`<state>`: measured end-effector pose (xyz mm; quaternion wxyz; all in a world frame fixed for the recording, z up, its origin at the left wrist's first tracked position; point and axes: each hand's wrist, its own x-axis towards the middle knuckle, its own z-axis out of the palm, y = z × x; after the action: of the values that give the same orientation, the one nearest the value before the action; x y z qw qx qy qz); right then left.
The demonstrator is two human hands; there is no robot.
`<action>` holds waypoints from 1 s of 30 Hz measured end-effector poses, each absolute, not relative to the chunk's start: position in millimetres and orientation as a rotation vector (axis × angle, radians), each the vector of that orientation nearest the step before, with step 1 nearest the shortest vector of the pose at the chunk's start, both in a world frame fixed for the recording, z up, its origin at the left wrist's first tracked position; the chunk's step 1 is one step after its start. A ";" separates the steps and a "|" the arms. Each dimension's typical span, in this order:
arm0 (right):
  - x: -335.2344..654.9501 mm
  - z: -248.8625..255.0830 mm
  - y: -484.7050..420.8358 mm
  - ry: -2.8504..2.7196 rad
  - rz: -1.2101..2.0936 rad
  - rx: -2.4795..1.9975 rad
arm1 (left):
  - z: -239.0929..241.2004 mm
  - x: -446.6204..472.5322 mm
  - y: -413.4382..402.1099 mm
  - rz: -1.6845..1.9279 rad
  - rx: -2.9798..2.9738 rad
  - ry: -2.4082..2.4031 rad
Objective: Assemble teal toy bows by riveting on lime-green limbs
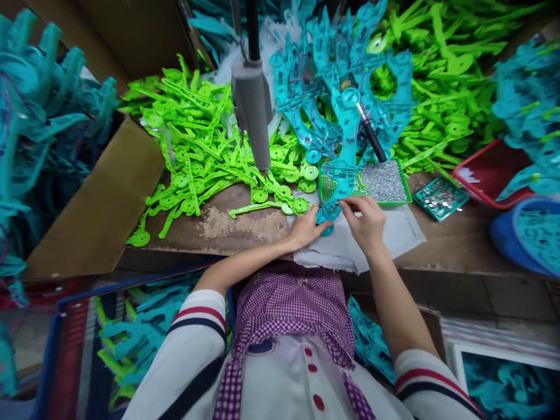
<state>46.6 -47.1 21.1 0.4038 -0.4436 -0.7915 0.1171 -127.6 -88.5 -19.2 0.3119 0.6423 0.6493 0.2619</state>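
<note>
A long translucent blue plastic part (347, 154) with thin red wires stretches away from me over the worktable. My left hand (305, 228) is closed round its near end, above a pale cloth (394, 230). At that same end, my right hand (366, 224) pinches with thumb and fingertips. Whatever lies between those fingertips is too small to make out. Just beyond my hands sits a green tray (406, 189) holding many small silvery pieces (384, 181). A green plastic arm with a round end (262, 207) lies left of my left hand.
A grey electric screwdriver (251, 111) hangs over a heap of green parts (192, 146). More blue parts (306, 76) pile up behind. To the right are a small teal tray (440, 198), a red bin (485, 169) and a blue tub (503, 233). A cardboard box (100, 198) stands left.
</note>
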 end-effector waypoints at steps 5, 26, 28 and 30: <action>34.6 -4.7 -29.5 -2.110 0.201 -1.185 | -21.6 -128.5 -88.2 0.693 1.687 1.721; 252.3 -18.4 32.7 -1.639 0.051 -1.714 | -15.6 -129.5 -88.4 0.695 1.642 1.751; 250.5 -20.4 30.9 -1.687 0.069 -1.684 | -17.0 -129.5 -88.6 0.699 1.644 1.757; 253.7 -21.4 30.9 -1.726 0.085 -1.674 | -19.1 -129.4 -88.8 0.693 1.653 1.748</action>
<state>253.7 30.9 -21.4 0.3598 -0.6492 -0.6693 0.0330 -129.4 -88.8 -19.1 0.3135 0.6270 0.6631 0.2626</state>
